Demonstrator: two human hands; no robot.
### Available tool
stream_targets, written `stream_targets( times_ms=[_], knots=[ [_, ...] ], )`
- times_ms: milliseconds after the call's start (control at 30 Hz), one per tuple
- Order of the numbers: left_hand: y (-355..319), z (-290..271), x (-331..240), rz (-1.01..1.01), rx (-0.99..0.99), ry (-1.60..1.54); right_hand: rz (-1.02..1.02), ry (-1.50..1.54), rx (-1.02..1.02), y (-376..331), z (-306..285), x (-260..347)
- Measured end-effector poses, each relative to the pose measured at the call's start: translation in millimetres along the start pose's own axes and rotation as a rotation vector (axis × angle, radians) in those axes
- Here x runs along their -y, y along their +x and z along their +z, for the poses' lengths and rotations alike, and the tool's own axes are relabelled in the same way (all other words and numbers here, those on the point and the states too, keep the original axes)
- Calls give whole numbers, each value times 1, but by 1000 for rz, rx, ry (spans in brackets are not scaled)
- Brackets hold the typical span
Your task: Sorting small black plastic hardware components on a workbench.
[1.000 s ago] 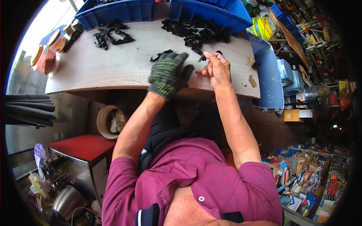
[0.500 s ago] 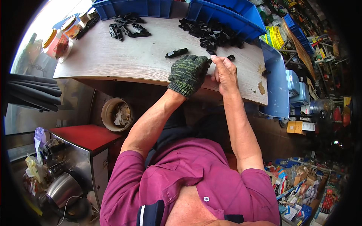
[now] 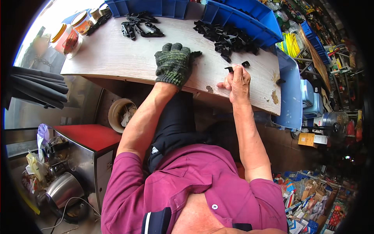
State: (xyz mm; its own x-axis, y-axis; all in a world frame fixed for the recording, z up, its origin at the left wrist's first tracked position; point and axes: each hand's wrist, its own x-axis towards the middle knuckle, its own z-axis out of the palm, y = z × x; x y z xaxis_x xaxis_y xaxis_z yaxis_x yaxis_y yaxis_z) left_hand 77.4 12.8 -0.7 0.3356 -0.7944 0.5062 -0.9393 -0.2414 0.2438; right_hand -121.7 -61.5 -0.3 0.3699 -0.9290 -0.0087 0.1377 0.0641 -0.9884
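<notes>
My left hand (image 3: 172, 62) wears a dark green knit glove and lies palm down on the pale wooden table (image 3: 117, 58), covering a black plastic part (image 3: 196, 54) whose end pokes out at the fingertips. My bare right hand (image 3: 237, 81) rests near the table's front edge with its fingers curled around a small black plastic piece (image 3: 230, 69). Another small black piece (image 3: 246, 63) lies just beyond that hand. A heap of black plastic parts (image 3: 228, 39) is spread further back.
A second cluster of black parts (image 3: 138, 28) lies at the back left. Blue plastic bins (image 3: 241, 15) line the far edge, another blue bin (image 3: 290, 93) hangs at the right end. Jars with lids (image 3: 72, 33) stand far left. A red-topped metal cabinet (image 3: 87, 138) sits below.
The hands have moved apart: the gloved left hand now lies flat further onto the table, the right hand has shifted right with a small black piece in its fingers.
</notes>
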Motion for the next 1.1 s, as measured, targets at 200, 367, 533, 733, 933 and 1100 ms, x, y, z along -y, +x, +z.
stream_targets(
  times_ms=[200, 367, 533, 733, 933, 1100],
  knots=[
    [-6, 18, -2, 223, 67, -252, -3, 77, -81, -2, 8, 3],
    [-24, 1, -41, 216, 102, -753, -6, 96, -199, -1, 8, 2],
    [-23, 11, -53, 92, 215, -925, -9, 16, -237, -1, 4, -4],
    [-16, 5, -54, -21, 290, -949, -31, 58, -190, -7, 9, 1],
    [-23, 20, -91, -253, 126, -1104, -279, -247, -192, -4, 1, -16],
    [-25, 20, -102, -240, 84, -1042, -243, -234, -191, -9, -5, -6]
  ],
)
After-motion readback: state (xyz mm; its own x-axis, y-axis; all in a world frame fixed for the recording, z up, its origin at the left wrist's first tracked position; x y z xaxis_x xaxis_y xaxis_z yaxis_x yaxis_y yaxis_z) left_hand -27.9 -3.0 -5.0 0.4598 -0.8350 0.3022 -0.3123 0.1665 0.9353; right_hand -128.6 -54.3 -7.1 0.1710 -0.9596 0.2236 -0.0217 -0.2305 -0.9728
